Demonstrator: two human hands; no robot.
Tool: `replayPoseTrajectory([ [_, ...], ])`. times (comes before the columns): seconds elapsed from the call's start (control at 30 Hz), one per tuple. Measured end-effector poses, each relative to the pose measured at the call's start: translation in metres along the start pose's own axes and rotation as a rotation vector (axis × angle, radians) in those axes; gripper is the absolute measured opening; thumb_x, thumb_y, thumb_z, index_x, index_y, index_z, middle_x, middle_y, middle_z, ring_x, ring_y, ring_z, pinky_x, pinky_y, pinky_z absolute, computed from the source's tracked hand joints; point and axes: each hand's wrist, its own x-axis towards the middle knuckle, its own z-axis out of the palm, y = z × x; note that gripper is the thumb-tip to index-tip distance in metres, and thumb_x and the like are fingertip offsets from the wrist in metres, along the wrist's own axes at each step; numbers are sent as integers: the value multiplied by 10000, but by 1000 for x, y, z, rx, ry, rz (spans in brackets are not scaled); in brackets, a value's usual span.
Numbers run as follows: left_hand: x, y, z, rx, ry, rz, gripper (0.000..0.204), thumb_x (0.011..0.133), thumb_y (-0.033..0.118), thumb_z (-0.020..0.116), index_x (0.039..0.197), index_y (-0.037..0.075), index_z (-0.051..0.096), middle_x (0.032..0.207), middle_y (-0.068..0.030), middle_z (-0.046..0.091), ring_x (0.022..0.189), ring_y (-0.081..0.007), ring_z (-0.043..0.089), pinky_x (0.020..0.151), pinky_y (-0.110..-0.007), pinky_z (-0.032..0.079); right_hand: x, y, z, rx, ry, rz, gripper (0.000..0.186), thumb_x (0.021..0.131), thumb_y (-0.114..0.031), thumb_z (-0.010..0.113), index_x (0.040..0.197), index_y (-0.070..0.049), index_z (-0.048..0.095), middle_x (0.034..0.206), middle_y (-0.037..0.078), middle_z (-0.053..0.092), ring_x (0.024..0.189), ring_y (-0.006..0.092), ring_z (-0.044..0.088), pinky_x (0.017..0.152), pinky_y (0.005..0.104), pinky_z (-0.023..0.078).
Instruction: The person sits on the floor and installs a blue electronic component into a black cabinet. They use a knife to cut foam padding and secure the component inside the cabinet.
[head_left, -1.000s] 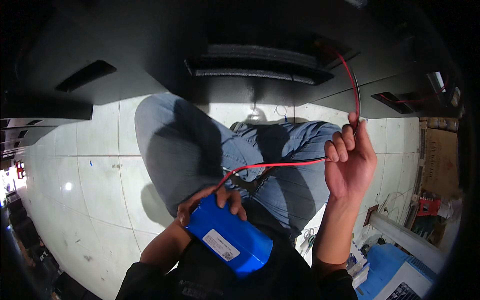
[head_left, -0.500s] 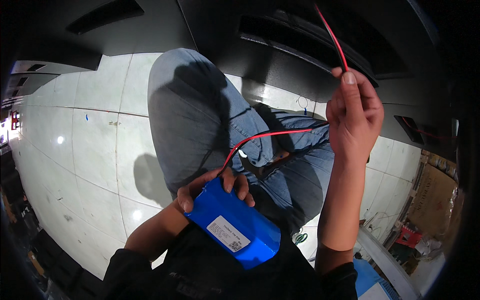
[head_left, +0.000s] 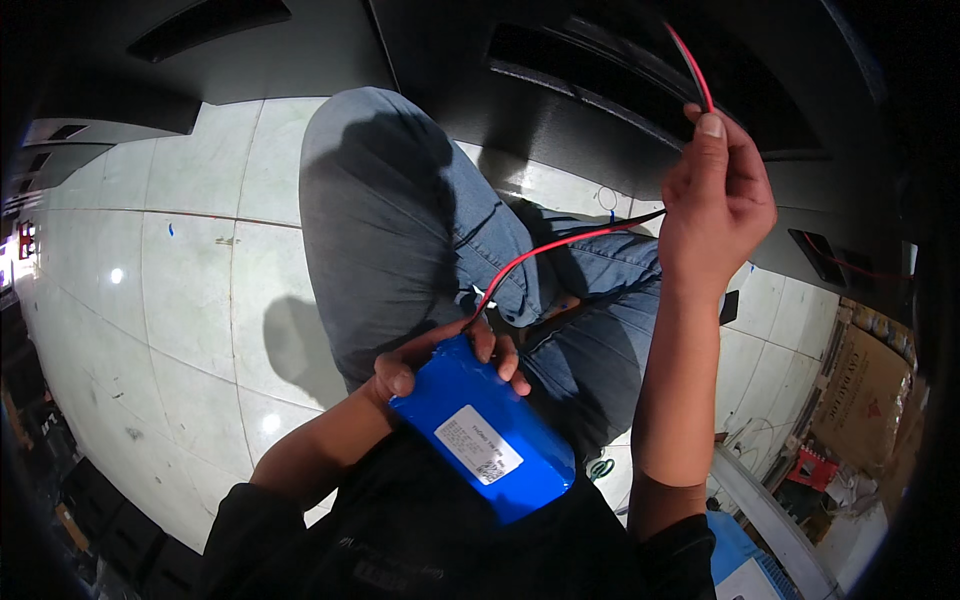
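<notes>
A blue shrink-wrapped battery pack (head_left: pixel 530 430) with a white label is tilted in front of my torso. My left hand (head_left: pixel 440 365) is closed around its upper end, thumb on the left side and fingertips over the right. From that end runs a red and black cable (head_left: pixel 560 243) that crosses above my legs. Farther up at the right, my right hand (head_left: pixel 715 200) pinches the cable between thumb and fingers. Its free end sticks up past the fingertips, against the dark cabinet. Part of the cable is hidden behind the right hand.
My legs in jeans (head_left: pixel 375 220) lie folded on the pale tiled floor (head_left: pixel 185 270). Black cabinets (head_left: pixel 430 60) line the far side. Green-handled scissors (head_left: pixel 600 469) lie on the floor right of the battery pack. Toward the right edge stand a cardboard box (head_left: pixel 860 400) and a red object (head_left: pixel 812 468).
The battery pack and my left hand have shifted slightly right and upward. My right hand has risen a little with the cable, whose free end is now farther right.
</notes>
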Motion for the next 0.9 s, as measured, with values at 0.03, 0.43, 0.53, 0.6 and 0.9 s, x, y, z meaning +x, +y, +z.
replayPoseTrajectory([
  [0.03,3,-2,0,7,6,-6,770,572,331,874,1208,79,520,1203,-156,526,1329,-412,532,1141,-532,415,-1,-1,2,-105,-5,-54,242,1037,-214,659,1059,10,750,768,30,697,570,81,578,533,216,414],
  [0.43,62,5,8,48,-86,82,716,570,332,819,1198,113,555,1206,-147,552,1319,-421,531,1136,-542,403,34,-10,35,-405,19,-241,386,1002,-288,707,1230,23,711,834,94,743,797,97,677,695,240,507],
  [0.53,76,14,11,19,-156,140,727,597,366,829,1214,106,546,1211,-143,553,1317,-424,534,1127,-540,415,17,-2,31,-319,-27,-288,459,953,-248,743,1326,4,653,983,152,754,811,158,716,698,268,554],
  [0.6,87,18,12,-43,-190,139,742,616,393,835,1230,102,539,1212,-142,559,1317,-426,535,1123,-542,422,12,2,28,-264,-66,-340,425,926,-219,772,1292,-25,682,1035,165,745,837,180,726,684,282,571],
  [0.9,142,53,39,243,-138,189,833,631,499,817,1281,58,540,1221,-164,602,1249,-416,595,1096,-513,457,6,6,-30,403,-387,248,656,1071,-539,435,1313,41,623,1109,176,700,909,217,670,823,329,543],
])
